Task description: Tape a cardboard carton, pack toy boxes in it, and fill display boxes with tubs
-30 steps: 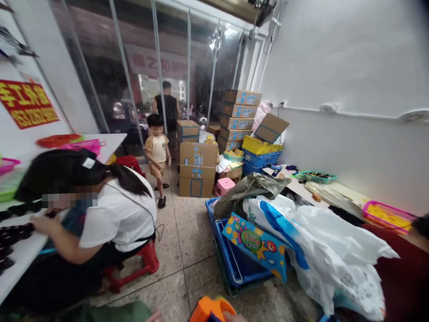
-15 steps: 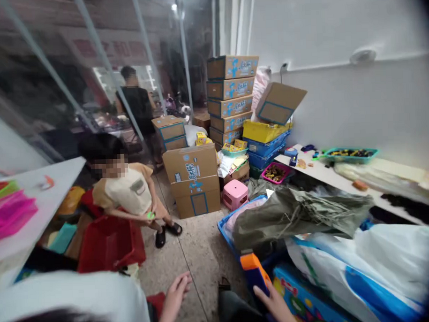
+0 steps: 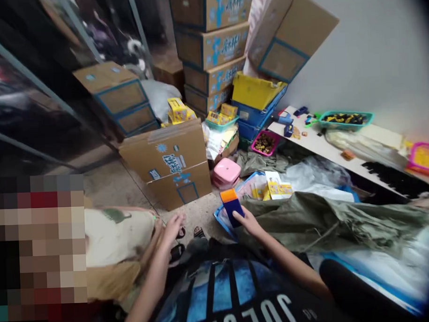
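My right hand [image 3: 249, 222] is closed around a navy-and-orange block-shaped object [image 3: 233, 209], its orange end pointing up and away from me. What kind of thing it is, I cannot make out. It is held above the edge of a blue crate [image 3: 223, 221], beside a crumpled olive-green sheet [image 3: 318, 218]. My left hand [image 3: 173, 227] hangs over the floor with its fingers loosely stretched out and nothing visible in them. It is close to the arm of another person [image 3: 122, 234] at my left. An upright cardboard box [image 3: 168, 162] stands in front of both hands.
A pink stool [image 3: 227, 172] is beyond the crate, which holds yellow packets [image 3: 279, 190]. Stacked cartons [image 3: 228, 48] and a yellow crate [image 3: 257, 90] rise behind. A white table [image 3: 319, 150] with a teal tray [image 3: 346, 119] runs along the right wall.
My view has tilted down and moved forward, closer to the cartons and stool. The other person is now right beside me at the left. My right hand still holds the navy-and-orange object.
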`<state>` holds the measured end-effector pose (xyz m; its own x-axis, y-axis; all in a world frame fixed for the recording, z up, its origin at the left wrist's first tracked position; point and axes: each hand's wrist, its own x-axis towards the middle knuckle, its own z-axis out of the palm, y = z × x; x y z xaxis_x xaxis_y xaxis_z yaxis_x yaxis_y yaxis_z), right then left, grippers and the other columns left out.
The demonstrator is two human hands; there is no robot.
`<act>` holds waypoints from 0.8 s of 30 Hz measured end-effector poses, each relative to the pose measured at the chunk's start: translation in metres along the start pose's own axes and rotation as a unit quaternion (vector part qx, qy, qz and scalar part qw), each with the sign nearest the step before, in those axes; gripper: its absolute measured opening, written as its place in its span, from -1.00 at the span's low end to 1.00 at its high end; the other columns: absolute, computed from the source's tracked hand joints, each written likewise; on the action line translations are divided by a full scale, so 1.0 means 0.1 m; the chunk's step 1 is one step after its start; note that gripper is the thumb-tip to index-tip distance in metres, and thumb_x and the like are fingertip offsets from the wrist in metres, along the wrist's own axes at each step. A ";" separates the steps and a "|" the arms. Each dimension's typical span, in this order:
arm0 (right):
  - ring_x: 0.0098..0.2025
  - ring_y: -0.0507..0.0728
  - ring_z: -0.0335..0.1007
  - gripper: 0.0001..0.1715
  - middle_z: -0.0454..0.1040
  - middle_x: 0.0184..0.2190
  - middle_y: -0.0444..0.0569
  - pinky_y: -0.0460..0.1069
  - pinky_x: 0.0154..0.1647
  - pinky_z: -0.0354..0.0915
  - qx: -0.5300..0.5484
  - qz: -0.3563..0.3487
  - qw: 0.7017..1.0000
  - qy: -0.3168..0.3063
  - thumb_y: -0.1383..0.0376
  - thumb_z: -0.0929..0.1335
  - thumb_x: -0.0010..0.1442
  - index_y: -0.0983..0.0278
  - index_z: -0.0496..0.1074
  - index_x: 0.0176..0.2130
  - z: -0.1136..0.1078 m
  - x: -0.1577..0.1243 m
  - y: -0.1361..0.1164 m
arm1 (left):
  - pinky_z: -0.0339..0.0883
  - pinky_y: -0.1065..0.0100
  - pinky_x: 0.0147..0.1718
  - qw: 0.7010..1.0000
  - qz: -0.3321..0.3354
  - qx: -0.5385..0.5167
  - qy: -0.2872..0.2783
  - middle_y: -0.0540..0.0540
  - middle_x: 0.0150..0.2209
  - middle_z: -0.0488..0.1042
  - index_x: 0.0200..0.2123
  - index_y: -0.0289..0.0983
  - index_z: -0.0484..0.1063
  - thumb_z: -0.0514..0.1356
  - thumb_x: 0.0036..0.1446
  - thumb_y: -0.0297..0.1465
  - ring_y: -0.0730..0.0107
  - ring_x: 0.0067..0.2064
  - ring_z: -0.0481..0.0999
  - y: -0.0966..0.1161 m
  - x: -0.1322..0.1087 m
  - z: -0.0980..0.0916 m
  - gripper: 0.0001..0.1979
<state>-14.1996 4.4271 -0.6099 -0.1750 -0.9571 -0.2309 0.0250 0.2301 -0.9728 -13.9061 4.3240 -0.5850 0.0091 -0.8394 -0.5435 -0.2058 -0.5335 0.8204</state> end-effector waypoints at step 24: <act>0.02 0.26 0.30 -0.29 0.38 -0.02 0.17 0.16 0.11 0.21 -0.178 0.133 0.975 -0.014 -0.03 0.35 0.11 0.38 0.23 0.07 0.85 3.43 0.41 | 0.35 0.45 -0.42 0.889 -0.295 -0.281 0.208 -0.08 -0.27 0.40 -0.11 -0.38 0.35 -0.01 0.33 -0.37 0.54 -0.39 0.39 0.30 5.22 0.56 -0.78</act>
<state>-14.1752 4.0933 -0.7308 -0.1819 -0.8582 -0.4800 -0.2778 0.5131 -0.8121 -13.9619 3.8753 -0.8542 0.3387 -0.3003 -0.8917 0.4752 -0.7634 0.4376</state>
